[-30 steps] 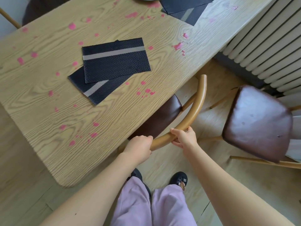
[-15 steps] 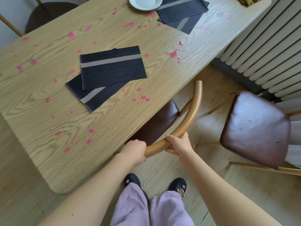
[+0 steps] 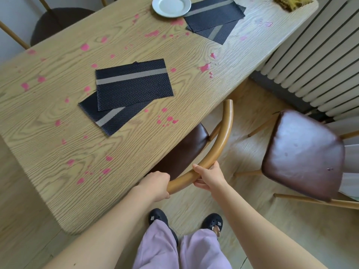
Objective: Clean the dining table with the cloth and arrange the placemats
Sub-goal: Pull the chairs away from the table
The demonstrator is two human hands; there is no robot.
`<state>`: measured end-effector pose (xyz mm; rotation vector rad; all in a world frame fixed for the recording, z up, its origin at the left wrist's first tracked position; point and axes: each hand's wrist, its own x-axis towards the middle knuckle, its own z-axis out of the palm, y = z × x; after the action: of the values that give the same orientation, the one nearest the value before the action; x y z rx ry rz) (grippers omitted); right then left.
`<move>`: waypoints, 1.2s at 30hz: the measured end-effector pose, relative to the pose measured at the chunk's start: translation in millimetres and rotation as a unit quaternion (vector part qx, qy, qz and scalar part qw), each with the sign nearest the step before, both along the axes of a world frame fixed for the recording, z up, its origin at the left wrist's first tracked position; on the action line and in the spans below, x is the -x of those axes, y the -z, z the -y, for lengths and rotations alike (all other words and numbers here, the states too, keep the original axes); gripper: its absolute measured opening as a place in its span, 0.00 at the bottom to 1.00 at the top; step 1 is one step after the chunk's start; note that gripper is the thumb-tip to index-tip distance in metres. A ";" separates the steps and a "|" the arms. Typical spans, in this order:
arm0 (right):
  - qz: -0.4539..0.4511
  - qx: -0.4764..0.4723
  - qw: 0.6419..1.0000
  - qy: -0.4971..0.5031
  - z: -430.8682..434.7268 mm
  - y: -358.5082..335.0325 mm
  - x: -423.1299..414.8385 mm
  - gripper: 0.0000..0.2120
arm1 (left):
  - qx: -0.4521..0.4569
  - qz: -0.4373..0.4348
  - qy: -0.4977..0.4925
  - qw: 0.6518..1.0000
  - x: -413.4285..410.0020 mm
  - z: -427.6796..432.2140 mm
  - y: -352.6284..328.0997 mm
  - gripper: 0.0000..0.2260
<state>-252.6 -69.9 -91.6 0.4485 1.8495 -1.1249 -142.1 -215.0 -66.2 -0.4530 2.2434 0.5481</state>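
The person is standing at the near long edge of the wooden bench (image 3: 58, 171), and both hands are holding the curved wooden back rail (image 3: 221, 140) of a chair. Its brown seat (image 3: 182, 152) is sitting partly tucked under the bench edge. The left hand (image 3: 155, 184) is closing its grip over the rail from above, knuckles up. The right hand (image 3: 208, 176) is gripping the same rail just beside it, thumb lying on top and fingers curling underneath.

On the bench, two dark striped placemats are lying overlapped near the middle: the upper placemat (image 3: 134, 84) is covering part of the skewed lower placemat (image 3: 116, 119). A far pair of placemats (image 3: 213, 16) is lying overlapped right against a white plate (image 3: 171, 5). The yellow-green cloth (image 3: 291, 2) is lying at the far right corner of the bench, well apart from both hands. Pink stains (image 3: 169, 119) are dotting the wood around both pairs.

A second brown-seated chair (image 3: 303, 154) is standing on the floor to the right, near a white radiator (image 3: 320, 55).
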 end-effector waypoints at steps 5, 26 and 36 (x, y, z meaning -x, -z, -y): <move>-0.063 -0.051 0.995 -0.054 -14.4 -24.3 9.3 0.35 | -0.005 -0.099 -0.008 0.995 19.6 -11.3 -27.0 0.25; -0.251 -0.115 0.961 0.000 -274.4 -169.1 83.6 0.10 | -0.016 -0.287 0.213 0.934 184.1 -231.1 -140.5 0.21; -0.270 -0.107 0.954 0.068 -386.3 -168.1 132.1 0.09 | -0.030 -0.318 0.264 0.910 244.8 -342.8 -152.7 0.24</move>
<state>-384.7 316.5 76.5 0.4215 2.4668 -1.2266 -386.9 127.8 86.5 0.4362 2.7983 0.5155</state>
